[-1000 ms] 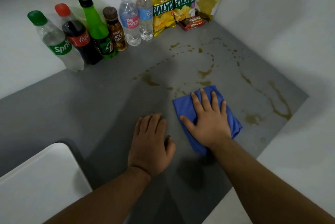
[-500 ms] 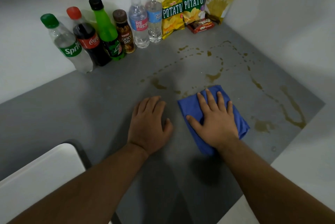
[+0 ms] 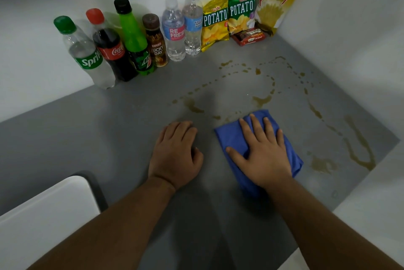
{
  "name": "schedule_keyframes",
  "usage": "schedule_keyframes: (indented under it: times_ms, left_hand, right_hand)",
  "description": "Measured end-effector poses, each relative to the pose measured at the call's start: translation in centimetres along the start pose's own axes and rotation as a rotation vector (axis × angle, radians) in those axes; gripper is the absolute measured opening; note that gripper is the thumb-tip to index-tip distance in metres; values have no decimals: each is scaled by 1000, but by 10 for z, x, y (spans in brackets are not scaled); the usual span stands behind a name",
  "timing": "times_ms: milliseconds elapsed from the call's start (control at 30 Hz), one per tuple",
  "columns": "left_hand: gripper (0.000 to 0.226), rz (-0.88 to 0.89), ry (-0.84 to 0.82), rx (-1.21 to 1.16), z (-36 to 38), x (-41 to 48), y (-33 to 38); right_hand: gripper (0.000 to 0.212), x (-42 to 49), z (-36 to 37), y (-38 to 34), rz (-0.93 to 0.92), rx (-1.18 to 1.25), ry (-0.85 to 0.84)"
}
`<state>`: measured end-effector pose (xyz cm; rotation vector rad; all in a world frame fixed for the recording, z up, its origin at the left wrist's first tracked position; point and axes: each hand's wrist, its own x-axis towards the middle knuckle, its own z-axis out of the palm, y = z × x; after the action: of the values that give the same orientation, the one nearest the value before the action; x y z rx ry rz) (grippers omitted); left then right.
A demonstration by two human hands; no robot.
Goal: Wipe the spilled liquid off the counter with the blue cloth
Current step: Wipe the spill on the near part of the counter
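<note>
A folded blue cloth [image 3: 231, 138] lies on the grey counter [image 3: 109, 138]. My right hand [image 3: 262, 151] presses flat on top of it, fingers spread and straight. My left hand [image 3: 177, 153] rests palm down on the bare counter just left of the cloth, fingers slightly bent, holding nothing. Brown spilled liquid [image 3: 261, 100] runs in drops and streaks beyond the cloth, with a small puddle [image 3: 193, 106] ahead of my left hand and longer trails [image 3: 358, 151] toward the counter's right edge.
Several drink bottles [image 3: 135, 42] stand in a row against the back wall. Snack bags [image 3: 240, 13] and a small red packet [image 3: 249, 36] lean in the far corner. A white surface [image 3: 43, 215] sits at the lower left, another white ledge [image 3: 371, 204] at the right.
Both hands have slid a little farther across the counter, the right one pushing the blue cloth up against the nearest drops. The camera has tilted slightly.
</note>
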<state>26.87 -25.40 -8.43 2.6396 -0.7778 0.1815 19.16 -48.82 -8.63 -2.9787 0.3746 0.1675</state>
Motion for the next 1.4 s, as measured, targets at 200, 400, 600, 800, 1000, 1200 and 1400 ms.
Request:
schedule_keyframes:
  times_ms: [200,400,600,800,1000,1200,1400]
  left_hand:
    - [47,-20,12,-28,0,1,0]
    - [43,-74,36,-125,-4,1,-3]
    - [41,-118,81,-153,-8,13,-15]
    - [46,-199,107,-28,-22,29,-61]
    - [50,-288,60,-22,-23,34,-79]
    - [55,-293,40,-19,-21,35,-80]
    - [56,-298,42,-22,-19,35,-80]
  right_hand:
    - [84,12,4,-41,-136,-5,-10]
    - [82,-10,4,3,-263,47,-21]
    - [91,37,-4,-38,-4,-13,-17]
    - [82,17,8,-81,-212,27,-20]
    - [80,11,6,-49,-198,49,18]
    - [84,68,0,-92,-30,-23,-13]
    - [74,31,9,-87,-334,10,-61]
